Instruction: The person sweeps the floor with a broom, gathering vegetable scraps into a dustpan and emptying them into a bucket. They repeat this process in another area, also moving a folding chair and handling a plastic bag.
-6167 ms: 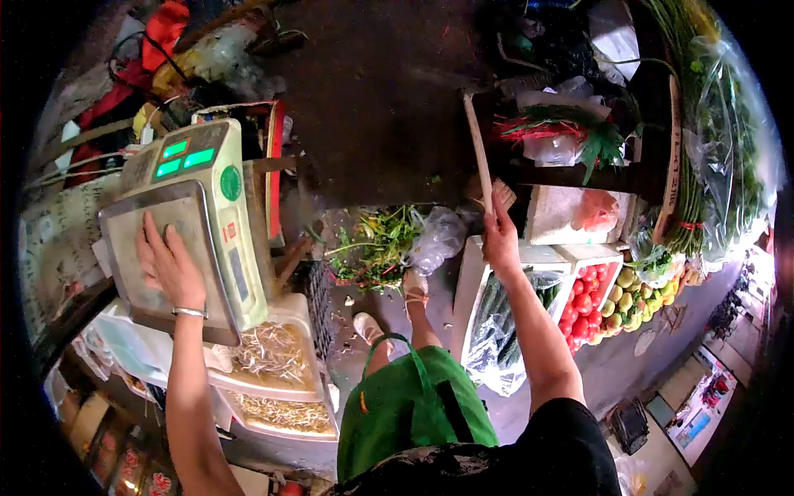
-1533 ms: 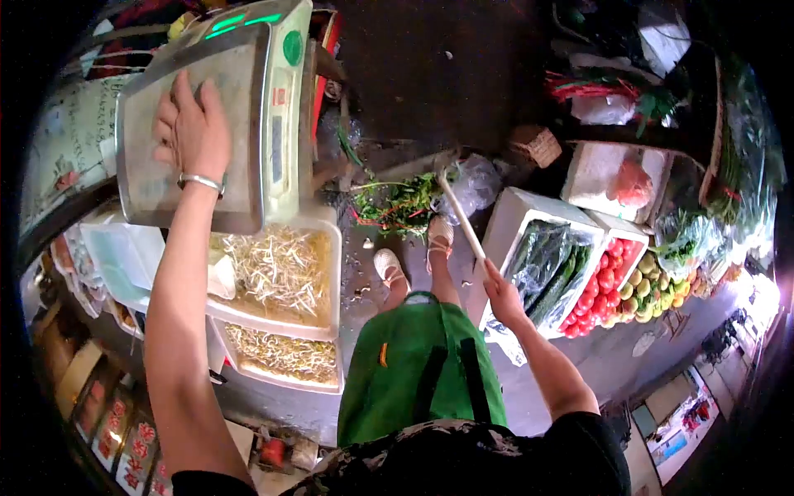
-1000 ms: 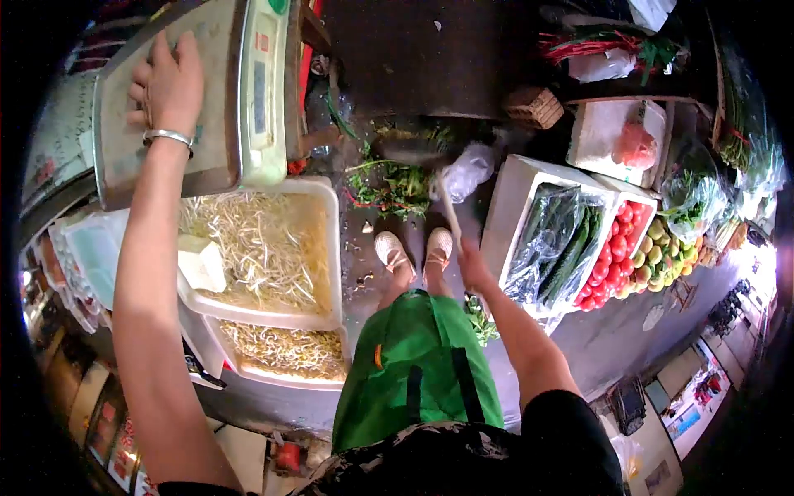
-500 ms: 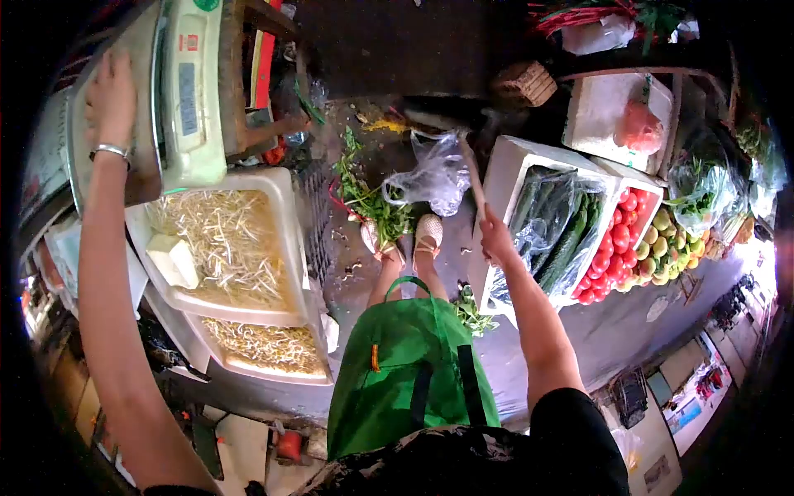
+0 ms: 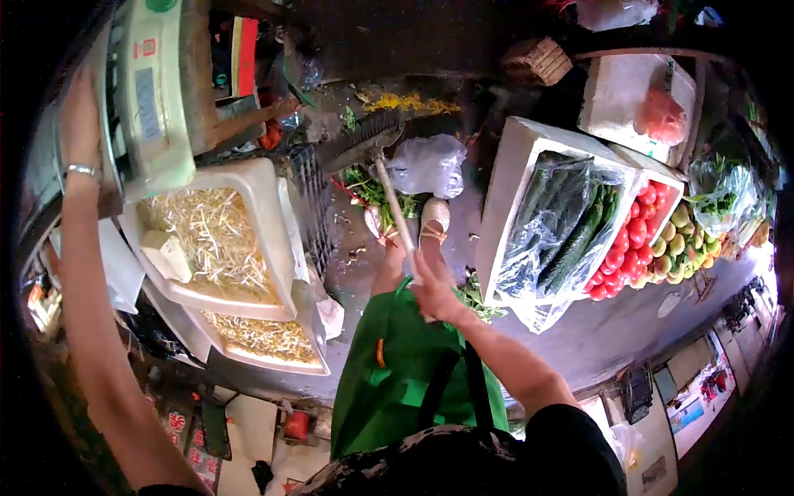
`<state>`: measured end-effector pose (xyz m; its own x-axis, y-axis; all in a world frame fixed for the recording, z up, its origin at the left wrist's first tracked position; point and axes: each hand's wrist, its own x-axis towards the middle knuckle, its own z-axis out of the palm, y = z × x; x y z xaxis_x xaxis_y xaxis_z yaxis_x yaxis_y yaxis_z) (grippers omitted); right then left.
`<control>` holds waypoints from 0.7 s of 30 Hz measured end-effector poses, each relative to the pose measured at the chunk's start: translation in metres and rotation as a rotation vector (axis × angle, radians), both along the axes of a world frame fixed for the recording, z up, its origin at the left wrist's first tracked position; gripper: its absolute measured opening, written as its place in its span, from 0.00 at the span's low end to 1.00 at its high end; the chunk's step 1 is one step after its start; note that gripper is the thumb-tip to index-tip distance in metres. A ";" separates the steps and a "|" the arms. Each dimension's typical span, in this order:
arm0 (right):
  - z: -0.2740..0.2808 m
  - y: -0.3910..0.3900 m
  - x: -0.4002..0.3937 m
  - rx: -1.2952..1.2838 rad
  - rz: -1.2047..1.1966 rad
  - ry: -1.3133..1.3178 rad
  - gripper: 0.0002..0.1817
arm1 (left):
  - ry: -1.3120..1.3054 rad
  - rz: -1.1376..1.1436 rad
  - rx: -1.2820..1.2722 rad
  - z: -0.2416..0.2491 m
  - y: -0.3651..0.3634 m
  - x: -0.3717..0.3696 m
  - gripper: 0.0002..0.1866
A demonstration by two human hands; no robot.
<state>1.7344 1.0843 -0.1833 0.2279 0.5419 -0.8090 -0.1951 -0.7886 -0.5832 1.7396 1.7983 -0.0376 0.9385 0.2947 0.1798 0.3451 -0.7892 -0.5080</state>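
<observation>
My right hand [image 5: 432, 288] is wrapped round the wooden handle of a broom [image 5: 392, 198], in front of my green apron. The broom's dark head lies on the floor, over leafy green stalks [image 5: 370, 192] and beside a crumpled clear plastic bag [image 5: 430, 165]. At the far left, my left hand [image 5: 80, 124] lies flat on the metal pan of a pale green weighing scale [image 5: 147, 99]. Shadow dims its fingers, but they look stretched out with nothing in them.
Tubs of bean sprouts [image 5: 215, 240] stand on the left. To the right are a white foam box [image 5: 501, 207] of cucumbers, tomatoes [image 5: 633, 240] and greenish fruit [image 5: 680, 240]. A black crate [image 5: 311, 207] and yellow scraps [image 5: 405, 102] are on the floor side.
My right hand has swung left with the broom, whose head is now over the greens. The plastic bag has shifted and bunched up. My left hand stays on the scale pan.
</observation>
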 end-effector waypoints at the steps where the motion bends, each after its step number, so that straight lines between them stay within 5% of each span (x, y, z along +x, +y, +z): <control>1: -0.007 0.010 -0.001 -0.085 -0.032 0.179 0.26 | -0.293 0.307 -0.651 0.011 -0.051 0.026 0.28; 2: -0.028 0.009 -0.002 -0.086 -0.037 0.189 0.26 | -0.580 0.624 -1.304 0.030 -0.116 0.053 0.32; 3: -0.062 0.005 -0.005 0.083 0.254 0.041 0.24 | -0.558 0.664 -1.237 0.033 -0.125 0.056 0.32; 6: -0.167 -0.013 -0.002 0.302 0.569 -0.413 0.21 | -0.501 0.631 -1.084 0.036 -0.109 0.046 0.32; 8: -0.228 -0.018 0.014 0.089 0.151 -0.194 0.32 | -0.490 0.621 -1.056 0.035 -0.104 0.041 0.32; 10: -0.275 -0.004 0.031 -0.183 -0.812 0.293 0.47 | -0.476 0.629 -1.055 0.030 -0.102 0.041 0.32; 12: -0.268 0.031 0.062 -0.417 -1.173 0.420 0.59 | -0.462 0.620 -1.056 0.026 -0.100 0.044 0.31; 13: -0.303 0.039 0.055 -0.387 -1.253 0.354 0.56 | -0.452 0.627 -1.049 0.022 -0.093 0.050 0.31; 16: -0.334 0.054 0.074 0.023 -1.183 0.625 0.12 | -0.456 0.624 -1.058 0.022 -0.106 0.049 0.31; 18: -0.274 0.081 0.106 0.056 -1.136 0.627 0.05 | -0.473 0.628 -1.069 0.022 -0.101 0.048 0.31; 19: -0.235 0.090 0.126 0.285 -1.176 0.803 0.05 | -0.488 0.629 -1.074 0.026 -0.101 0.045 0.31; 21: -0.168 0.086 0.165 0.443 -1.197 0.760 0.06 | -0.519 0.640 -1.089 0.032 -0.097 0.040 0.31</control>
